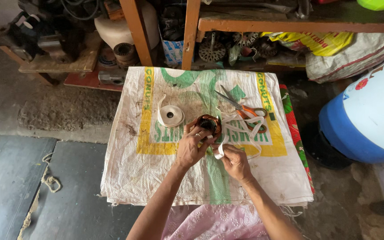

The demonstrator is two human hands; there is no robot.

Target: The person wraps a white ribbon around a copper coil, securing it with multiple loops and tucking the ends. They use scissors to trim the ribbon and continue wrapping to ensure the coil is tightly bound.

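My left hand (192,144) grips a small round copper-wound coil (210,123) over a white woven sack (156,178) spread on a low surface. My right hand (235,161) pinches a strip of white tape (221,149) that runs up to the coil and loops off to the right. A roll of white tape (170,115) lies on the sack just left of the coil. Orange-handled scissors (241,106) lie to the right of it, partly under the loose tape loops.
A blue and white drum (370,120) stands at the right. Wooden shelves (290,24) hold motor parts and bags at the back. A dark metal sheet (67,186) with a knotted cord (50,180) lies on the floor at left.
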